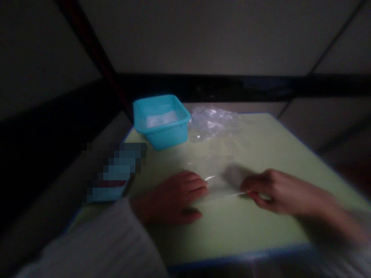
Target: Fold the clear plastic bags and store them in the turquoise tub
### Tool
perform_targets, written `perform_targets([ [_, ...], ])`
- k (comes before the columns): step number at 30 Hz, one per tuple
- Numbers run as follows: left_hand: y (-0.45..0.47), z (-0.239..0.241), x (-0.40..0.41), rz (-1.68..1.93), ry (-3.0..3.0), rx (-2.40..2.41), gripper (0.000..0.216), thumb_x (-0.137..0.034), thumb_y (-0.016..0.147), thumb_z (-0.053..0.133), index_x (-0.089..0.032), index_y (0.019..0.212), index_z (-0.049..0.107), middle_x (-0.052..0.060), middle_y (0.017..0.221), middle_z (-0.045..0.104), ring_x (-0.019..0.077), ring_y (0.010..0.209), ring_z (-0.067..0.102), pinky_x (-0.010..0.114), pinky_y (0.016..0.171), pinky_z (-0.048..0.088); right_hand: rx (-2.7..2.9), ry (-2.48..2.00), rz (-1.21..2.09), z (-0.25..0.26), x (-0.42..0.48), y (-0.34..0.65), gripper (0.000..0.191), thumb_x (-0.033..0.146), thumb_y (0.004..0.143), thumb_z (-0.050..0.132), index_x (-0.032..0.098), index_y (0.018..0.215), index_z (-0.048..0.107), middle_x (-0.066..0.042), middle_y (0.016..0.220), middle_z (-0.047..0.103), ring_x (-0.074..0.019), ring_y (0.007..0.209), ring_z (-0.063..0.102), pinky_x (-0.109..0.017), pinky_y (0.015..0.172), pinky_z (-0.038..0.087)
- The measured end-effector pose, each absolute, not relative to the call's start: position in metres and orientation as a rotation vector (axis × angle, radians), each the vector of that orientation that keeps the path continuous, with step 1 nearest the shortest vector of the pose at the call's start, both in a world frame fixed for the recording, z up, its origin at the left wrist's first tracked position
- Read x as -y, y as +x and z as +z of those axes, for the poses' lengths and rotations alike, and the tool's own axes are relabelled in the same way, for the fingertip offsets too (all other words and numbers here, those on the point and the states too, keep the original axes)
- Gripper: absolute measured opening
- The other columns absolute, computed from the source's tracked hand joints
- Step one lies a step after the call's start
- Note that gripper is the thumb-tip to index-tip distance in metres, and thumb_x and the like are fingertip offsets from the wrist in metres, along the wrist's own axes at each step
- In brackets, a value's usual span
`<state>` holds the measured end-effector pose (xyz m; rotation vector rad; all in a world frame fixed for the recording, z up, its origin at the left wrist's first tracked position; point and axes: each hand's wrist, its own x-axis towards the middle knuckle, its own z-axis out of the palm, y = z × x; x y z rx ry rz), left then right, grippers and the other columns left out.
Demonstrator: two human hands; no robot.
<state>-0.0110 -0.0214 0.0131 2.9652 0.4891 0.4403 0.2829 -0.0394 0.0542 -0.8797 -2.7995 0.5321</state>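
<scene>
Two bare hands at a clear plastic sheet (218, 188) on the pale tabletop (246, 235), lower centre of the frame.
The left hand (179, 197) lies palm down at the sheet's left side, its grip loose, thumb apart from the fingers; the right hand's (271, 191) grip pinches the sheet's right edge. Above centre, a turquoise basin (171, 137) stands beside crumpled clear plastic (210, 121).

Dim; left side darkest; soft blur throughout; white glints on clear film (218, 187)
</scene>
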Motion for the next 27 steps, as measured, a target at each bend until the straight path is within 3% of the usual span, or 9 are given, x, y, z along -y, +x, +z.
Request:
perform_targets([
  [5, -0.011, 0.012, 0.021, 0.471, 2.977, -0.476, 0.04, -0.042, 0.087, 0.054, -0.011, 0.113, 0.053, 0.013, 0.111, 0.063, 0.0263, 0.102, 0.055, 0.041, 0.093, 0.043, 2.781, -0.847, 0.495, 0.054, 0.038, 0.283, 0.018, 0.015, 0.092, 0.045, 0.016, 0.097, 0.062, -0.004, 0.077, 0.064, -0.0128, 0.063, 0.059, -0.025, 0.056, 0.042],
  [15, -0.01, 0.009, 0.021, 0.506, 2.967, -0.485, 0.042, -0.041, 0.088, 0.051, -0.011, 0.118, 0.051, 0.013, 0.112, 0.063, 0.0255, 0.103, 0.054, 0.041, 0.092, 0.044, 2.764, -0.736, 0.263, 0.057, 0.033, 0.279, 0.028, 0.023, 0.098, 0.039, 0.014, 0.085, 0.062, -0.006, 0.075, 0.06, -0.015, 0.067, 0.056, -0.028, 0.061, 0.041],
  [22, -0.009, 0.008, 0.018, 0.545, 3.009, -0.565, 0.028, -0.02, 0.092, 0.042, -0.012, 0.115, 0.056, 0.012, 0.111, 0.065, 0.0227, 0.104, 0.057, 0.04, 0.092, 0.045, 2.602, -0.79, 0.176, 0.061, 0.03, 0.278, 0.03, 0.025, 0.098, 0.041, 0.016, 0.08, 0.063, -0.004, 0.067, 0.058, -0.0149, 0.064, 0.054, -0.027, 0.059, 0.04],
  [27, -0.013, 0.008, 0.016, 0.667, 2.905, -0.668, 0.027, -0.019, 0.095, 0.039, -0.014, 0.111, 0.061, 0.01, 0.114, 0.066, 0.0198, 0.103, 0.061, 0.036, 0.093, 0.048, 2.54, -0.879, 0.171, 0.063, 0.025, 0.284, 0.025, 0.026, 0.097, 0.042, 0.017, 0.084, 0.062, -0.005, 0.072, 0.062, -0.0162, 0.068, 0.058, -0.027, 0.06, 0.043],
])
